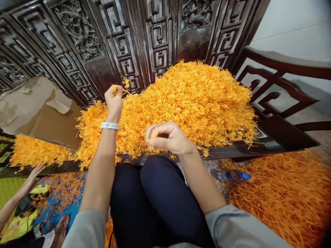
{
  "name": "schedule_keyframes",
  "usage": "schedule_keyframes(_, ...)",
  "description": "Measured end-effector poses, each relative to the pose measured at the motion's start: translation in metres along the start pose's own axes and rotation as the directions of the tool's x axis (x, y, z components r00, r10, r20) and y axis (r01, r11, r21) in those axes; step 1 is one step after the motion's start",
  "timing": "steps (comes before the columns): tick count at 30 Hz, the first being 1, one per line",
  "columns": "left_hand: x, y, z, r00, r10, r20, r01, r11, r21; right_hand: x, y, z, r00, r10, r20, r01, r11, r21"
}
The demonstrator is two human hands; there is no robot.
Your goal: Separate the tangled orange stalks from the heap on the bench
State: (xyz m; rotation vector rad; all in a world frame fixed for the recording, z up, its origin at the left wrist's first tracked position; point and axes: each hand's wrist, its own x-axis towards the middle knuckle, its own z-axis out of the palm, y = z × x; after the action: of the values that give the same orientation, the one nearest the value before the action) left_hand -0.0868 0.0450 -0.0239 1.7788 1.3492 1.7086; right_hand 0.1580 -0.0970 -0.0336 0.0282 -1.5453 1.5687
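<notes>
The left hand point(113, 98) is raised, curled; the right hand point(172, 137) pinches lower down.

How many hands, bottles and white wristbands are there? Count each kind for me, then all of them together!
Hands: 3 (the wearer's left hand and right hand, plus another person's hand)
Bottles: 1 (the bottle with a blue cap)
White wristbands: 1 (the white wristband on the wearer's left wrist)
Total: 5

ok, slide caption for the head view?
Left hand holding orange pieces, right hand pinched, by an orange heap on a dark bench.
</notes>
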Motion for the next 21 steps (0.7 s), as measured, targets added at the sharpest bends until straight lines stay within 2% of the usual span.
schedule_keyframes(1,0.000,-0.004,-0.006,0.997,-0.059,-0.043,0.058,0.998,-0.020,0.000,-0.001,-0.001,0.995,-0.040,-0.091,0.038,0.999,-0.028)
schedule_keyframes(2,-0.002,-0.006,-0.009,0.992,-0.104,-0.066,0.102,0.994,-0.039,0.001,0.002,-0.005,0.971,-0.061,-0.232,0.044,0.996,-0.079)
schedule_keyframes(3,-0.004,-0.006,-0.010,0.990,-0.127,-0.066,0.124,0.991,-0.051,0.002,0.008,-0.010,0.919,-0.065,-0.390,0.011,0.990,-0.137)
schedule_keyframes(4,-0.008,-0.004,-0.009,0.991,-0.128,-0.024,0.127,0.991,-0.051,0.003,0.017,-0.018,0.836,-0.055,-0.546,-0.061,0.980,-0.192)
schedule_keyframes(5,-0.011,0.000,-0.007,0.994,-0.106,0.033,0.107,0.993,-0.040,0.003,0.027,-0.025,0.728,-0.045,-0.684,-0.158,0.960,-0.232)
schedule_keyframes(6,-0.015,0.005,-0.003,0.993,-0.068,0.095,0.070,0.997,-0.020,0.003,0.037,-0.033,0.611,-0.055,-0.790,-0.258,0.929,-0.264)
schedule_keyframes(7,-0.018,0.012,0.002,0.986,-0.026,0.162,0.026,1.000,0.004,0.003,0.045,-0.039,0.514,-0.089,-0.853,-0.342,0.891,-0.300)
schedule_keyframes(8,-0.021,0.019,0.006,0.972,0.013,0.235,-0.020,0.999,0.030,0.002,0.052,-0.043,0.457,-0.140,-0.878,-0.399,0.850,-0.343)
schedule_keyframes(9,-0.024,0.026,0.010,0.950,0.044,0.308,-0.065,0.996,0.056,0.001,0.056,-0.046,0.444,-0.192,-0.875,-0.425,0.815,-0.394)
schedule_keyframes(10,-0.026,0.032,0.014,0.923,0.069,0.379,-0.105,0.992,0.076,0.001,0.058,-0.047,0.472,-0.228,-0.852,-0.422,0.790,-0.445)
schedule_keyframes(13,-0.030,0.043,0.021,0.823,0.102,0.559,-0.180,0.980,0.085,0.004,0.058,-0.046,0.610,-0.231,-0.758,-0.337,0.790,-0.512)
schedule_keyframes(15,-0.032,0.041,0.023,0.775,0.100,0.624,-0.183,0.981,0.069,0.007,0.060,-0.043,0.665,-0.199,-0.720,-0.298,0.813,-0.500)
schedule_keyframes(16,-0.032,0.036,0.023,0.764,0.091,0.639,-0.169,0.984,0.062,0.009,0.059,-0.039,0.684,-0.191,-0.704,-0.279,0.823,-0.495)
schedule_keyframes(17,-0.032,0.030,0.023,0.767,0.077,0.637,-0.149,0.987,0.060,0.010,0.058,-0.033,0.698,-0.196,-0.688,-0.254,0.831,-0.495)
schedule_keyframes(18,-0.032,0.023,0.022,0.790,0.062,0.610,-0.130,0.989,0.068,0.011,0.053,-0.025,0.716,-0.213,-0.665,-0.215,0.839,-0.499)
schedule_keyframes(19,-0.030,0.014,0.021,0.825,0.047,0.564,-0.117,0.989,0.089,0.011,0.046,-0.013,0.753,-0.238,-0.614,-0.151,0.845,-0.512)
schedule_keyframes(21,-0.027,-0.006,0.014,0.910,0.018,0.414,-0.092,0.983,0.158,0.011,0.023,0.013,0.851,-0.327,-0.411,0.058,0.837,-0.545)
